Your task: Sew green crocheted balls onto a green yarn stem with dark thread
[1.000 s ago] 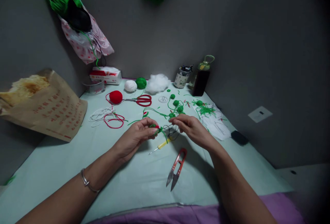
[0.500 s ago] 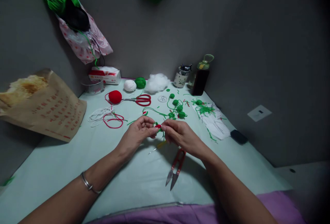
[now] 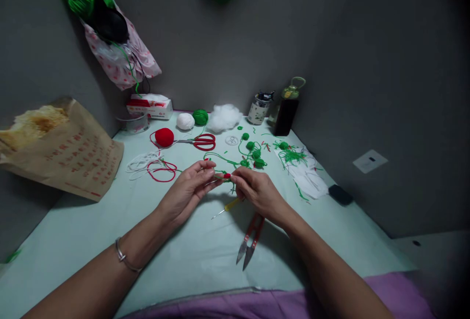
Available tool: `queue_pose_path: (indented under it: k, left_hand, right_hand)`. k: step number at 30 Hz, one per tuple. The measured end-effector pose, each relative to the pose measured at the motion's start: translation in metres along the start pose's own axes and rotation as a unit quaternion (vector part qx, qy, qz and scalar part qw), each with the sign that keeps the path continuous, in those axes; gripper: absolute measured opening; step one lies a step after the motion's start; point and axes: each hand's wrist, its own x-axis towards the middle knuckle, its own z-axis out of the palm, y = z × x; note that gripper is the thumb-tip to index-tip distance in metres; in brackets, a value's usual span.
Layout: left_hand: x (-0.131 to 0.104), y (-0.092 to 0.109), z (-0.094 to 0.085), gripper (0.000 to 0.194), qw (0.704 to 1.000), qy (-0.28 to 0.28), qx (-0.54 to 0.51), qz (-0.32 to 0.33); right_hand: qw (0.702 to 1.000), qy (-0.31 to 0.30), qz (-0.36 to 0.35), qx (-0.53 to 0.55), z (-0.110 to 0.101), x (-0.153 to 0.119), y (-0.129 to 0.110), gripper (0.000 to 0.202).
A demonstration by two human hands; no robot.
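A small crocheted piece point(image 3: 227, 176) in red and green is pinched between the thumb and forefinger of my right hand point(image 3: 260, 191). My left hand point(image 3: 189, 187) is just to its left, forefinger lifted, with green yarn point(image 3: 219, 174) running from its thumb and lower fingers to the piece. Short green ends hang below. On the table under my right hand lies a yellow-handled crochet hook point(image 3: 230, 205), its handle end partly hidden. Closer to me are red thread snips point(image 3: 251, 240), blades pointing toward me. A second small red and green bit behind my left fingertips is mostly covered.
Green crocheted balls point(image 3: 256, 154) on strands lie behind my hands. Further back are red-handled scissors point(image 3: 203, 142), a red yarn ball point(image 3: 164, 137), white stuffing point(image 3: 223, 118) and a bottle point(image 3: 286, 113). A paper bag point(image 3: 81, 157) stands left; yarn scraps point(image 3: 293, 156) lie right.
My left hand has drawn slightly left from the crocheted piece, its forefinger lifting off. The piece stays in my right fingertips, and more of the yellow hook handle shows.
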Motion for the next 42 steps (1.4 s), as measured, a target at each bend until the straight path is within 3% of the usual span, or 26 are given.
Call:
queue_pose_path:
  k: [5,8,12,14,18,23,28,35,42]
  left_hand:
    - [-0.001,0.002,0.002,0.021,1.0,-0.006,0.017,0.014]
    - [-0.001,0.004,0.002,0.022,0.994,0.004,0.103,0.029]
    - [-0.001,0.007,-0.002,0.021,0.949,0.053,0.287,0.117]
    - [-0.001,0.007,-0.003,0.021,0.936,0.045,0.326,0.124]
    - [-0.002,0.003,-0.001,0.024,0.961,-0.027,0.272,0.039]
    - [-0.001,0.001,0.001,0.02,0.978,-0.045,0.204,0.008]
    - [-0.001,0.004,0.002,0.018,0.983,-0.04,0.18,0.006]
    - [-0.004,0.007,0.004,0.018,0.985,-0.062,0.157,-0.023]
    - [-0.004,0.01,0.004,0.019,0.987,-0.075,0.137,-0.027]
  right_hand:
    - [1.0,-0.005,0.007,0.028,0.001,0.0,-0.003,0.029]
    - [0.999,-0.015,0.015,0.047,0.0,0.0,-0.006,0.03]
    - [0.996,-0.031,0.036,0.082,-0.002,0.0,-0.008,0.031]
    - [0.994,-0.035,0.038,0.096,-0.002,0.0,-0.009,0.031]
    - [0.99,-0.049,0.03,0.127,-0.002,-0.001,-0.01,0.034]
    - [0.982,0.01,0.035,0.188,-0.006,-0.001,-0.008,0.036]
    - [0.949,-0.111,0.061,0.288,-0.009,-0.001,-0.005,0.043]
    - [0.984,-0.077,0.002,0.163,-0.01,-0.001,-0.002,0.034]
    - [0.991,-0.055,0.03,0.115,-0.012,0.003,-0.005,0.032]
